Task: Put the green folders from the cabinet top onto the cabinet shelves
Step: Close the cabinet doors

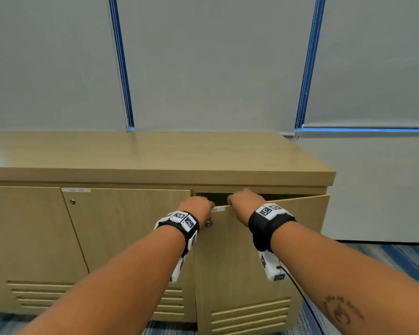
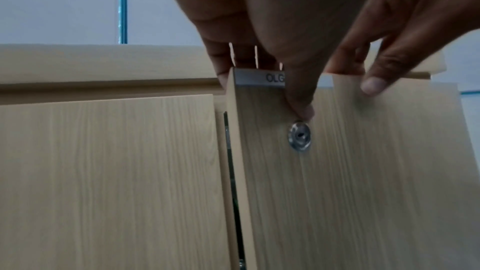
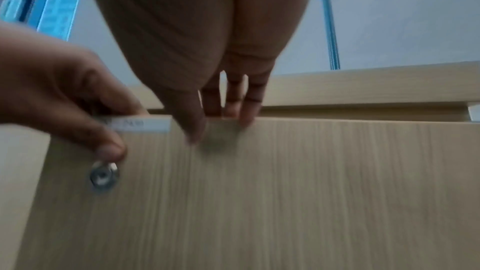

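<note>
Cabinet (image 1: 155, 153): a low wood-grain unit against a grey wall; its flat top runs from the left edge of the head view to a front right corner near the right side.
Cabinet top: bare wood in the head view; no green folders show on it in any view, and I cannot tell where they are.
Right door (image 1: 264, 257): swung partly outward from the cabinet front, its top edge clear of the frame, with a dark gap (image 1: 218, 199) behind it under the cabinet top.
Middle door (image 1: 131, 233): shut flat, just left of the open door; a narrow dark slit between the two shows in the left wrist view.
Left hand (image 1: 198, 209): clamped on the top left corner of the right door, fingers hooked over the top edge and behind it, thumb (image 2: 301, 98) pressed down on the front face just above the lock.
Right hand (image 1: 244, 201): clamped on the same top edge, just beside the left hand and apart from it, fingers (image 3: 233, 100) curled over the edge, thumb on the front face.
Label (image 2: 259, 78): a pale strip along the door's top edge between the two hands; its print is only partly legible.
Lock (image 2: 300, 137): a small round metal keyhole on the door face near its top left corner, directly under the left thumb.
</note>
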